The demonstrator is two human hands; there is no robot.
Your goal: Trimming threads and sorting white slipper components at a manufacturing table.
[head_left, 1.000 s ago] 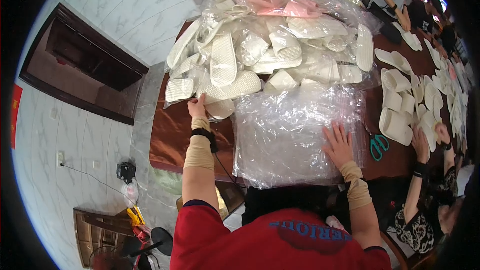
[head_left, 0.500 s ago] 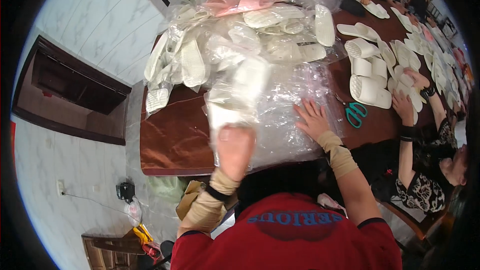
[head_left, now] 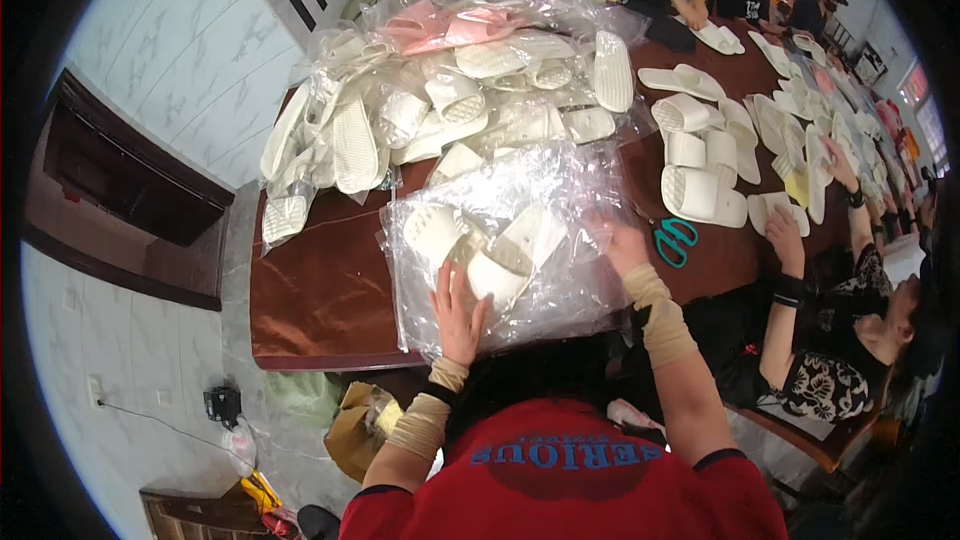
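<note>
Brown and faintly shiny, the table top (head_left: 325, 290) ran from the near edge away to the right. On its far left part rose a heap of bagged slippers (head_left: 355, 145), mostly white, with pink slippers (head_left: 420, 25) near the top. Loose white slippers (head_left: 690, 195) spread along the right side, where a co-worker's hand (head_left: 785, 235) touched one. Clear plastic bags (head_left: 415, 305) lay at the near edge, and over them, amid glinting plastic, lay a pair of white slippers (head_left: 497, 278); it was hard to tell in which layer. The left hand (head_left: 460, 320) was at the near side of this pair, its fingers slightly spread over the plastic. At the bags' right edge was the right hand (head_left: 622, 242), its fingers bent and blurred; whether they pinched the plastic could not be told. Teal scissors (head_left: 676, 242) lay just beside that hand, to its right.
</note>
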